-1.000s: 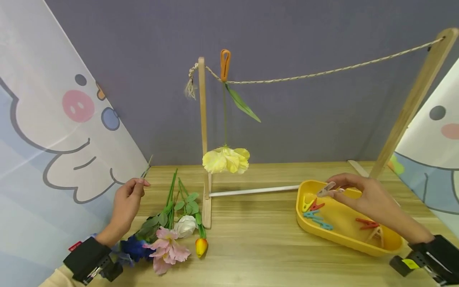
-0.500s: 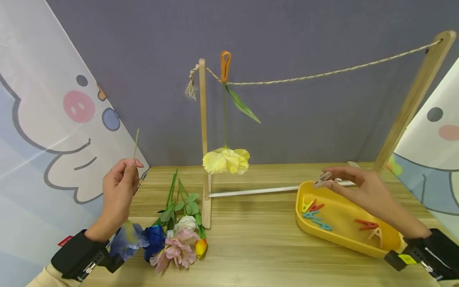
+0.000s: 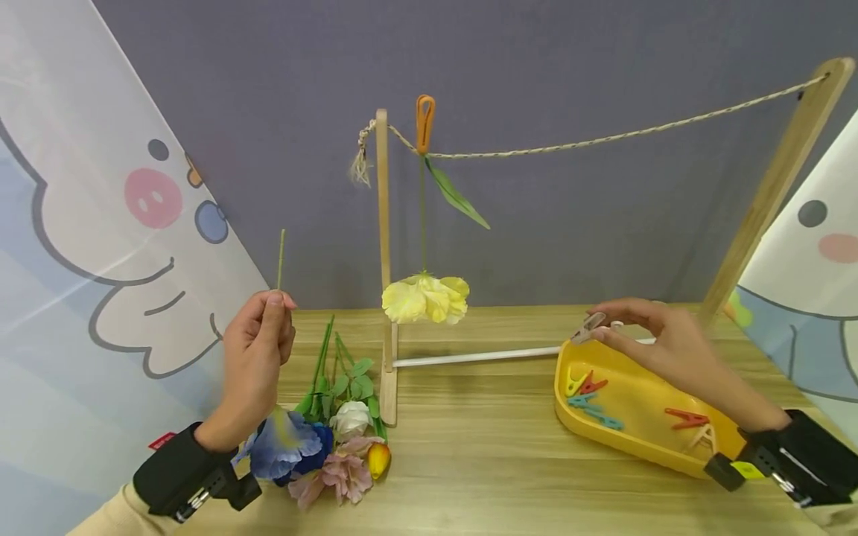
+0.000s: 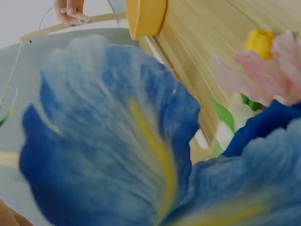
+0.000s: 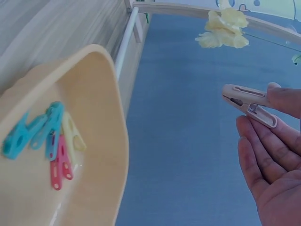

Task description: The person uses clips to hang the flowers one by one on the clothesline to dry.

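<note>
My left hand pinches the green stem of a blue iris, whose cut end points up above the fingers. The bloom hangs downward near the wrist, and its yellow-streaked blue petals fill much of the left wrist view. Over the rim of the yellow tub, my right hand pinches a pale clothespin between thumb and fingers. A yellow flower hangs upside down from the rope, clipped by an orange clothespin.
Wooden posts hold the rope at both ends, with a white rod low between them. The yellow tub holds several clothespins. Pink, white and orange-yellow flowers lie at the left post's foot.
My left hand has lifted the iris, first moving left and then back right, its stem turning upright. My right hand has shifted slightly left and up with the pale clothespin.
</note>
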A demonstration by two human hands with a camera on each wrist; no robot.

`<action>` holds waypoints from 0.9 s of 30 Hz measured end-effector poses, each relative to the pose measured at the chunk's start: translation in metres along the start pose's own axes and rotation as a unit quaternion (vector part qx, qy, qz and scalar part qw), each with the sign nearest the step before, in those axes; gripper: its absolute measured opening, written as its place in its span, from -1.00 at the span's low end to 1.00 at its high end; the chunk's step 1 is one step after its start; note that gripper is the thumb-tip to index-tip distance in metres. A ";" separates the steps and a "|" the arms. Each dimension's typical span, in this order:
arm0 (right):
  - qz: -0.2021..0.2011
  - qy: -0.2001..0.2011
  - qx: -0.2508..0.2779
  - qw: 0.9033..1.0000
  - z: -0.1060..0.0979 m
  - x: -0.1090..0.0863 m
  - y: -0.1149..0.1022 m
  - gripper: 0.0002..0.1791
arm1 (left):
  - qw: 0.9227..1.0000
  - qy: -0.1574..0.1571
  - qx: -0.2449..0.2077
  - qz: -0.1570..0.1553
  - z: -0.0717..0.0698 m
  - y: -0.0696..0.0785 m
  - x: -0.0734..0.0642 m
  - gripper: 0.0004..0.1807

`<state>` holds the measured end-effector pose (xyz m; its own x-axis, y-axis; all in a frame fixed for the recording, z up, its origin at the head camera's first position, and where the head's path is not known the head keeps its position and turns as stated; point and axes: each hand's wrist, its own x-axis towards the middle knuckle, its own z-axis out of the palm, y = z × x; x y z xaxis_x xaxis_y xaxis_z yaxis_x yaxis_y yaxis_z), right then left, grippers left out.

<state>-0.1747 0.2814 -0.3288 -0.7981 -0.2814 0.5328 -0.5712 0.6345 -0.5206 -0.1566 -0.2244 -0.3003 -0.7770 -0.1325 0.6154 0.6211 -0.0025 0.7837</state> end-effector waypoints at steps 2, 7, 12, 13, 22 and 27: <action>-0.009 0.006 0.006 1.000 -0.001 0.003 -0.001 -0.59 | 1.000 -0.011 -0.012 0.012 0.007 0.000 0.002 -0.71; -0.021 0.007 0.008 1.000 -0.004 0.010 -0.008 -0.60 | 0.998 -0.044 -0.029 0.038 0.026 0.001 0.005 -0.72; -0.034 0.012 0.007 0.999 -0.009 0.019 -0.017 -0.61 | 0.997 -0.056 -0.030 0.049 0.043 0.001 0.006 -0.73; -0.032 0.011 0.014 0.999 -0.010 0.021 -0.019 -0.62 | 0.997 -0.057 -0.024 0.051 0.046 0.001 0.006 -0.72; -0.028 0.008 0.051 0.998 -0.019 0.034 -0.031 -0.65 | 0.993 -0.090 -0.017 0.073 0.080 0.002 0.008 -0.73; -0.034 0.007 0.041 0.999 -0.023 0.045 -0.036 -0.66 | 0.990 -0.093 -0.034 0.096 0.105 -0.004 0.012 -0.70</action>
<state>-0.1852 0.2628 -0.2707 -0.7550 -0.3107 0.5775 -0.6376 0.5532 -0.5360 -0.1792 -0.1216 -0.2868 -0.6456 0.0472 0.7622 0.7597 -0.0619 0.6473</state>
